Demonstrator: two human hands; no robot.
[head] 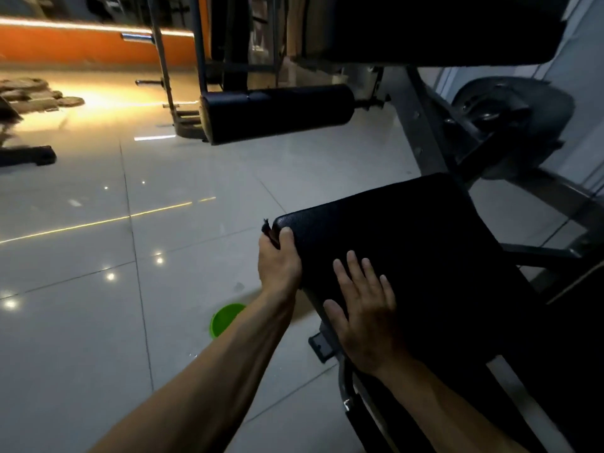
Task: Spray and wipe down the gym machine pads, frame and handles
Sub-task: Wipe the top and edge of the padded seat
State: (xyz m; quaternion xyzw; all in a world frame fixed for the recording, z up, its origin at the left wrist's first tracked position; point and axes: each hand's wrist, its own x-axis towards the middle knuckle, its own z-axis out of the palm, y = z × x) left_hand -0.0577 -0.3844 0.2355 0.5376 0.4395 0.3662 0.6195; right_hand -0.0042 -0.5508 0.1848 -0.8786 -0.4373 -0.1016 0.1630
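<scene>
Left hand [277, 266] fingers grasp a dark cloth [268, 231] at the pad [408, 230] corner; right hand [366, 308] rests flat on the pad, fingers released.

You are working in dim light: the one strong source is the warm light strip [81, 26] along the orange wall [81, 50] in the upper left of the frame, throwing yellow glare and thin bright streaks across the glossy floor [98, 243]. The black seat pad [408, 240] at the right sinks into near-featureless shadow, your right hand [366, 308] reads darker than your left hand [277, 266], and the top edge is smeared, its lines bent by the wide lens.
</scene>
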